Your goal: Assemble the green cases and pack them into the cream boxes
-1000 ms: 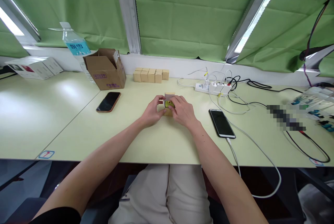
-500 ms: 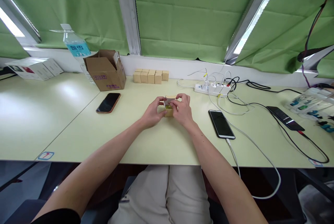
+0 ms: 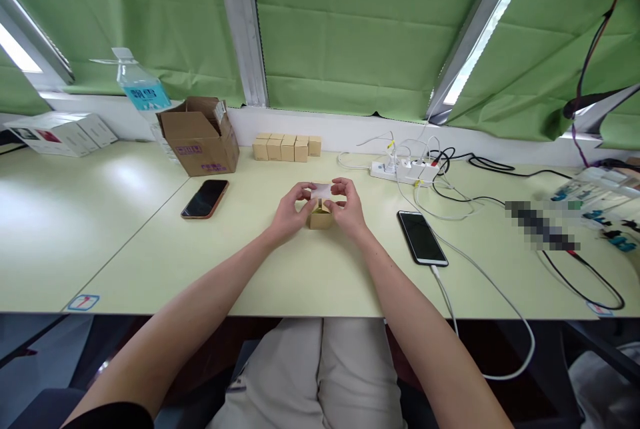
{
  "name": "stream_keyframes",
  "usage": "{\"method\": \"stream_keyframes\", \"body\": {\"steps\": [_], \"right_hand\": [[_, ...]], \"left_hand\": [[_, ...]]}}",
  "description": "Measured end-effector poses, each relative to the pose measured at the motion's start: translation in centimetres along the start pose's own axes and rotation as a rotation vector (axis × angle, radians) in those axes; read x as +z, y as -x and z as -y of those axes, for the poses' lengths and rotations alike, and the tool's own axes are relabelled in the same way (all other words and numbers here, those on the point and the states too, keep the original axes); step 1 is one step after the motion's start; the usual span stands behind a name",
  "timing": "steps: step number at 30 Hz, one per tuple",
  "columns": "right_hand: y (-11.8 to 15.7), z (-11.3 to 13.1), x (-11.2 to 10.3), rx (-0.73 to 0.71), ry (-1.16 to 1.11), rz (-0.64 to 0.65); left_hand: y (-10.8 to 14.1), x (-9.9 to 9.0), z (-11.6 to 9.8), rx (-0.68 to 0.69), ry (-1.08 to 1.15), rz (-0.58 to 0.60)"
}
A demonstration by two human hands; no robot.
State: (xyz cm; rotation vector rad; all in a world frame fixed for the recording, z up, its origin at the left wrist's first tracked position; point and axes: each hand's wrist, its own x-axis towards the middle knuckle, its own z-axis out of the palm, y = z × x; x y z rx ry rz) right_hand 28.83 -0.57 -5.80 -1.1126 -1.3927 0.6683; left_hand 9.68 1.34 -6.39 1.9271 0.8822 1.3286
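Observation:
A small brown cardboard box (image 3: 321,220) stands on the table in front of me, its top open. A pale panel (image 3: 321,191) rises behind the opening; whether it is the lid's inner side or a paper slip I cannot tell. My left hand (image 3: 291,210) holds the box from the left, thumb at the near top edge and fingers curled behind by the pale panel. From the right, my right hand (image 3: 349,208) grips it the same way, thumb at the top corner and fingers bent beside the panel. The contents are mostly hidden.
Several small closed boxes (image 3: 287,148) line the wall. An open carton (image 3: 200,139) and a phone (image 3: 205,199) are at left, with a water bottle (image 3: 143,86) behind. At right lie a charging phone (image 3: 423,238), a power strip (image 3: 405,170) and loose cables.
My right fingers have come out of the box's opening and moved to its right side. The pale panel shows more fully now. My left thumb has moved up to the top edge.

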Motion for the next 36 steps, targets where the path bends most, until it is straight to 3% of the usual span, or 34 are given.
{"method": "stream_keyframes", "body": {"steps": [6,12,20,36], "right_hand": [[0.4,0.7,0.1,-0.112,0.045,0.052],[0.3,1.4,-0.9,-0.156,-0.116,0.202],[0.3,1.0,-0.5,-0.130,-0.110,0.135],[0.2,0.4,-1.0,-0.176,-0.066,0.134]], "left_hand": [[-0.2,0.9,0.0,-0.050,0.053,-0.026],[-0.2,0.9,-0.6,-0.058,-0.054,-0.010],[-0.1,-1.0,-0.2,0.039,0.141,0.051],[0.2,-1.8,-1.0,0.113,-0.020,0.065]]}}
